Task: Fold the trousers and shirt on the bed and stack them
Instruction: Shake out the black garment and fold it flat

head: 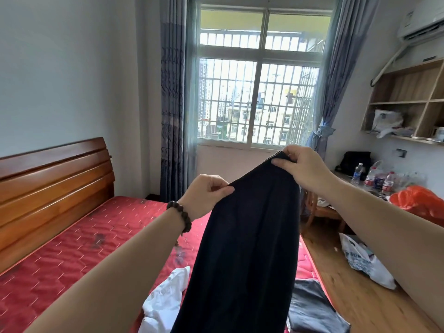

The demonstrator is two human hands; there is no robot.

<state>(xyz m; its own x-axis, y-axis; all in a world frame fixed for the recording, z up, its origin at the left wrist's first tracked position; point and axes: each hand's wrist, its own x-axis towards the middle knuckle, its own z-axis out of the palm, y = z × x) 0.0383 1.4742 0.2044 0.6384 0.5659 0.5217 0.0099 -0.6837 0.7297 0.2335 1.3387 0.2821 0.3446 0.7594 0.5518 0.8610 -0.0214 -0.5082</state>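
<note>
On the left the red bed lies under both outstretched arms, and a crumpled white shirt sits on it near the bottom edge, not yet folded. The left hand, with a bead bracelet on its wrist, pinches one upper corner of the dark trousers. The right hand pinches the other corner, held higher, so the top edge slants and the cloth hangs free above the mattress. By my reading, this is the opening step: the trousers held up to be straightened. The next move likely calls for levelling the two corners and laying the cloth flat on the bed. Its lower end runs out of view. A dark grey cloth lies behind it to the right; what it is I cannot tell.
</note>
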